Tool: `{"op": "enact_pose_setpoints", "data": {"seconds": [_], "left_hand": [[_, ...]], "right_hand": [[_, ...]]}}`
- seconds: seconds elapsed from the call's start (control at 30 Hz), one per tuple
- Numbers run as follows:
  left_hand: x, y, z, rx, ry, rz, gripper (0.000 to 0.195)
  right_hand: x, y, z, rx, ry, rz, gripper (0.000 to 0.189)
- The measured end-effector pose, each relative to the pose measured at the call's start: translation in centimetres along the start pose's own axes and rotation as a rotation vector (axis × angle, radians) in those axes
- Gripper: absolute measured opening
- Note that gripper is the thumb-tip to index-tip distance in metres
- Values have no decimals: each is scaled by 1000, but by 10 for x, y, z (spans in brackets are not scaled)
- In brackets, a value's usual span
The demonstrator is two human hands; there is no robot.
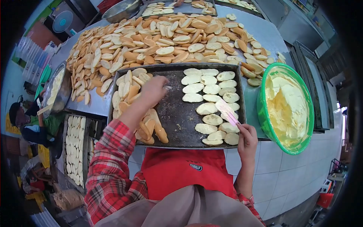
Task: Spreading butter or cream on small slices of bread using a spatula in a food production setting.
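My right hand grips a pink spatula with pale cream on its blade. The blade hovers over or touches oval bread slices coated in pale spread, laid in rows on the right of a dark baking tray. Over the tray's left part is my left hand, fingers bent downward beside a heap of uncoated bread slices. Whether those fingers hold anything is hidden. More loose slices lie below my left forearm.
A green basin of yellow cream stands right of the tray. Behind it, a large bread pile covers much of the metal table. At left, a person is near a metal bowl and a filled tray.
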State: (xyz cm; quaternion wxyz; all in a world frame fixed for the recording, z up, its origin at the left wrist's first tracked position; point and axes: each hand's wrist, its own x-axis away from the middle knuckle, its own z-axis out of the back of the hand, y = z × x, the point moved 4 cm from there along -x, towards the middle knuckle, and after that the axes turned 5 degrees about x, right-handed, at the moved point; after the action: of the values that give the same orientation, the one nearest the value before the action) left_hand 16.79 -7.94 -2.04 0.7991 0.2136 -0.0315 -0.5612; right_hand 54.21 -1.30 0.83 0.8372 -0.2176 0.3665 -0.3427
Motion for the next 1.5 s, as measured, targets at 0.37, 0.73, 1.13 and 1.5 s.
{"op": "enact_pose_setpoints", "data": {"seconds": [0.37,0.73,1.13,1.5], "left_hand": [[30,-67,24,-78,-410,248,35],[53,-59,23,1392,-63,661,34],[91,-78,54,43,-14,232,40],[-18,-89,7,-305,52,-292,30]], "right_hand": [[-11,2,-21,-266,-89,-93,39],[-16,-32,-64,-580,-303,-104,39],[-5,-33,-81,-642,-380,-209,37],[-5,-37,-79,-697,-352,-186,27]]}}
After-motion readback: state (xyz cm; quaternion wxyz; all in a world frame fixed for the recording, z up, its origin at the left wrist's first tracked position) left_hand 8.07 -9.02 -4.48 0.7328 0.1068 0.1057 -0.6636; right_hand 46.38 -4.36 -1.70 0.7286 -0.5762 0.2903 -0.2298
